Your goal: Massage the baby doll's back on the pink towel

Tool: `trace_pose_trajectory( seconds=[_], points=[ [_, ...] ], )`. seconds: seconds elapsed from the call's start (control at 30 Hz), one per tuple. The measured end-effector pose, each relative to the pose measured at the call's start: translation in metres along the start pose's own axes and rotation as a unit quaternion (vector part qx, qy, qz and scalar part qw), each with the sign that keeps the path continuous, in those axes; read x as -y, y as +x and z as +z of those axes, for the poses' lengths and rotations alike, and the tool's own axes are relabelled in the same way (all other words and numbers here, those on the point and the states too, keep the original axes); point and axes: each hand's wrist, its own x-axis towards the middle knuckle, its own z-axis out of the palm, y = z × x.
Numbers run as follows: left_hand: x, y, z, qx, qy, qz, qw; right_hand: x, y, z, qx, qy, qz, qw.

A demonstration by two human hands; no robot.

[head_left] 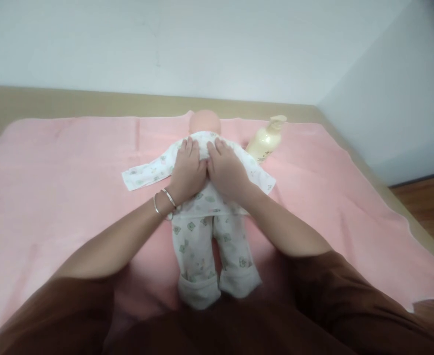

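- From the head view, a doll (211, 203) lies on a pink sheet (72, 197) on the bench (91, 101). It seems to be on its tummy, because I see no face.
- The left hand (188, 167) and the right hand (227, 167) lie side by side on the upper back of its white shirt (153, 170). The hands are flat, thumbs close together, fingers pointing to the doll's head (204, 123). They don't seem to pinch anything, but I can't see under the palms.
- A cream pump bottle (263, 144) is just behind the right-side sleeve. I can't tell if they touch.
- If the right arm swings out, it could bump the bottle, and it might tip over.
- If the hands push hard, the doll's face could get squashed into the sheet.
- If they slide, the loose shirt could bunch up, or the sheet could wrinkle.
- The bracelets (168, 198) on the left wrist could catch the cloth.
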Motion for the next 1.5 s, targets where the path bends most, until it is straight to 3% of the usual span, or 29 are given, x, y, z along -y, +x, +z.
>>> trace_pose_trajectory(
  seconds=[0.13,0.37,0.5,0.63,0.8,0.9,1.17,1.33,1.5],
  points=[
    [0.015,0.015,-0.004,-0.003,-0.055,-0.058,0.997,0.019,-0.013,-0.001,0.000,-0.019,-0.007,1.000],
    [-0.014,-0.012,0.005,-0.057,0.003,0.041,0.998,-0.016,0.015,-0.001,0.040,0.017,-0.003,0.999],
    [-0.025,-0.020,0.009,-0.018,-0.010,0.032,0.999,-0.027,0.024,0.001,0.032,0.018,0.024,0.999],
    [-0.016,-0.006,0.002,-0.006,-0.013,-0.027,1.000,-0.009,0.010,-0.003,0.026,-0.029,0.028,0.999],
    [-0.005,0.006,-0.006,-0.010,-0.013,-0.042,0.999,0.023,-0.013,-0.009,0.038,-0.091,0.008,0.995],
    [-0.001,0.006,-0.004,-0.019,-0.036,-0.058,0.998,0.027,-0.015,-0.013,0.045,-0.078,-0.002,0.996],
    [0.002,0.003,0.002,-0.026,0.012,-0.032,0.999,-0.003,0.008,-0.016,0.077,0.016,0.037,0.996],
    [-0.017,-0.013,0.003,-0.036,0.067,0.028,0.997,-0.014,0.021,-0.012,0.073,0.024,0.104,0.992],
    [-0.030,-0.018,-0.001,-0.016,0.070,0.025,0.997,-0.015,0.023,-0.012,0.077,-0.002,0.097,0.992]
  ],
)
